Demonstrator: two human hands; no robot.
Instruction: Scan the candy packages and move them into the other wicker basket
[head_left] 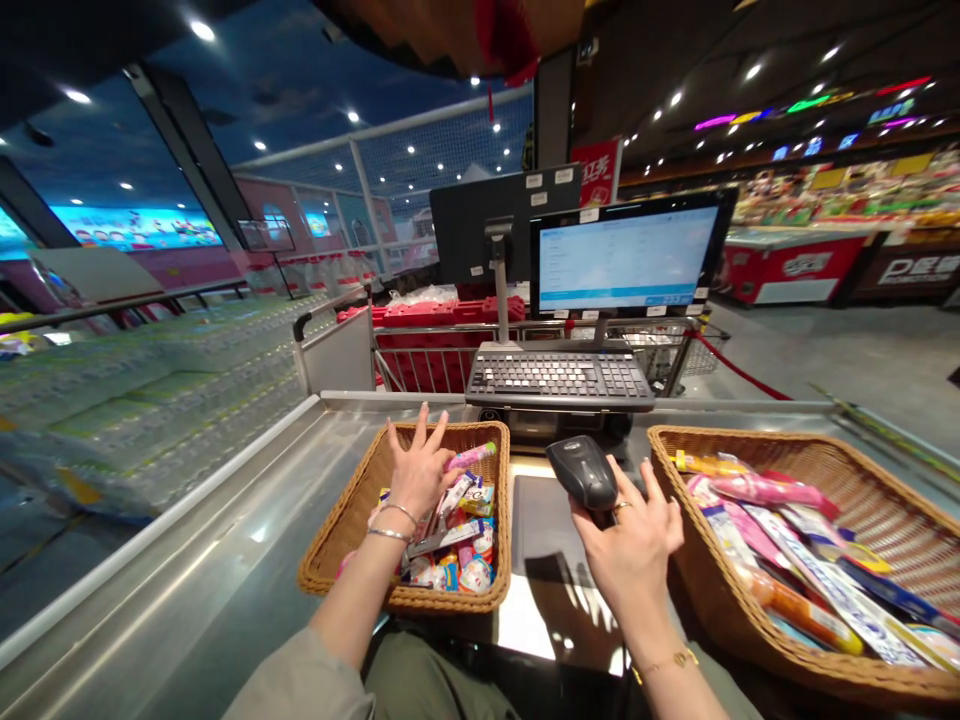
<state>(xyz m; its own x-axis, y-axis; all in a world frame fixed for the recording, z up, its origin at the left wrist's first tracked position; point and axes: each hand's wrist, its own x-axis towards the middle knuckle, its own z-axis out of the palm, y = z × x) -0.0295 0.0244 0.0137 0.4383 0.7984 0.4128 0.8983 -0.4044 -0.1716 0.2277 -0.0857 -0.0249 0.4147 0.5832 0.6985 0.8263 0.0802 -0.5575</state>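
My left hand (421, 475) is over the left wicker basket (321, 545), three fingers spread. Its thumb and index finger appear pinched on the near end of a pink candy tube (472, 456) with a green tip; the grip is partly hidden. Beneath lie small wrapped sweets (480, 497) and round white-and-blue packs (475, 574). My right hand (630, 530) holds a black barcode scanner (583, 472), its head pointing up and left, with some fingers lifted off the handle. It is between the two baskets, above a dark flat plate (544, 515) in the counter.
A second wicker basket (814, 442) on the right holds long colourful packets (795, 555). Behind the counter's metal surface (262, 540) are a keyboard (562, 376) and a lit monitor (626, 262). Beyond them stands a metal cart rail (420, 365). Stacked bottles (150, 400) are at left.
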